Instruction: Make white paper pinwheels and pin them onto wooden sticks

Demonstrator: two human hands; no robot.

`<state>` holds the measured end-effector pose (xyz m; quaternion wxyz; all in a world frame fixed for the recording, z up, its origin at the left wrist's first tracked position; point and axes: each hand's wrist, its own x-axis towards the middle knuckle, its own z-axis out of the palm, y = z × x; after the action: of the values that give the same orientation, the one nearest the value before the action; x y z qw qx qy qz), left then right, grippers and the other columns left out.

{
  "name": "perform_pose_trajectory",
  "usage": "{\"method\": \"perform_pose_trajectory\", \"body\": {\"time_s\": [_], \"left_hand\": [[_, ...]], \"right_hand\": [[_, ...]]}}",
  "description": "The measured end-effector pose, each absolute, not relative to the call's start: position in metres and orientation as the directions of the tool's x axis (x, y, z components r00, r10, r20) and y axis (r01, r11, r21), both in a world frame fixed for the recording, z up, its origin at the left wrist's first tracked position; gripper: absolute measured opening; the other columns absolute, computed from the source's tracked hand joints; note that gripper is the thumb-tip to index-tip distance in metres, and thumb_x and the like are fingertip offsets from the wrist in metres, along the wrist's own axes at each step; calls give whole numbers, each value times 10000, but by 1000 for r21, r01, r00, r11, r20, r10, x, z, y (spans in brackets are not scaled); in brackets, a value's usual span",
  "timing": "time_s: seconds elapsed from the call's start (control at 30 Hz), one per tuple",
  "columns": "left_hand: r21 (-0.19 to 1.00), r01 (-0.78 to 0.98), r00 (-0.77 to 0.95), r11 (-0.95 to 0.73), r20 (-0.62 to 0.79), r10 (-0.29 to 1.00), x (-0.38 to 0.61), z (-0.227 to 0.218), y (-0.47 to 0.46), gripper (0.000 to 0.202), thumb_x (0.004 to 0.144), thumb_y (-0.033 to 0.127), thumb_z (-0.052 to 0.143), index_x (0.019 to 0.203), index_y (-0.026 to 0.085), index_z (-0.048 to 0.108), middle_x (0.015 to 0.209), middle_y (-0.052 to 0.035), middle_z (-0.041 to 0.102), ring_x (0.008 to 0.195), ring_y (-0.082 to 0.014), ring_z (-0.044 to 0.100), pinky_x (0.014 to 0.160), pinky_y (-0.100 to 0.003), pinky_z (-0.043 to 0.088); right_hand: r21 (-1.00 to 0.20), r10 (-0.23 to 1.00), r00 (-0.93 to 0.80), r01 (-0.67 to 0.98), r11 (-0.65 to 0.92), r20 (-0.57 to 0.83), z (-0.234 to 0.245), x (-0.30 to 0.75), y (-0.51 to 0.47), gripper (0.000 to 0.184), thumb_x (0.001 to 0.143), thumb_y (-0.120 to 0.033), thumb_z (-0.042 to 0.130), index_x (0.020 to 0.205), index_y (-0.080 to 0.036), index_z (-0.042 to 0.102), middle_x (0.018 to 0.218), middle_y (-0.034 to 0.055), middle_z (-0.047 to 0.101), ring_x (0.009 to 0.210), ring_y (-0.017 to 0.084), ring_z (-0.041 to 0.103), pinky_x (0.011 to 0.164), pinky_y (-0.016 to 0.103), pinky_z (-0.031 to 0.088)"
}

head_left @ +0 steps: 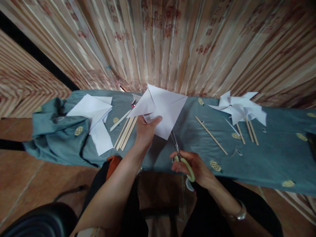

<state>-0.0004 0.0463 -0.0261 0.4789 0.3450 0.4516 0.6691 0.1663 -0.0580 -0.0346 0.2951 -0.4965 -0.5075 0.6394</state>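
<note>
My left hand point(146, 129) pinches a white square of folded paper point(161, 108) and holds it up over the table's near edge. My right hand point(191, 168) grips scissors point(182, 158) with pale green handles. The blades point up at the paper's lower edge. Both hands work above a table covered with a blue-grey cloth point(271, 154).
White paper sheets point(95, 113) lie on the cloth at left, beside several wooden sticks point(125, 131). One stick point(211, 135) lies alone right of centre. Finished white paper pinwheels point(239, 110) on sticks rest at right. A striped curtain point(172, 42) hangs behind the table.
</note>
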Motion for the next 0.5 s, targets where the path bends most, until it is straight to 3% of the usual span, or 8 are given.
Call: {"method": "perform_pose_trajectory", "body": {"time_s": [0.5], "left_hand": [[929, -361, -259, -80, -17, 966, 17, -33, 44, 303, 569, 204, 810, 825, 159, 653, 838, -15, 724, 792, -181, 675, 821, -326, 505]], "right_hand": [[-921, 869, -319, 33, -389, -379, -28, 159, -51, 470, 607, -570, 794, 808, -170, 650, 603, 2, 651, 535, 145, 617, 529, 263, 507]]}}
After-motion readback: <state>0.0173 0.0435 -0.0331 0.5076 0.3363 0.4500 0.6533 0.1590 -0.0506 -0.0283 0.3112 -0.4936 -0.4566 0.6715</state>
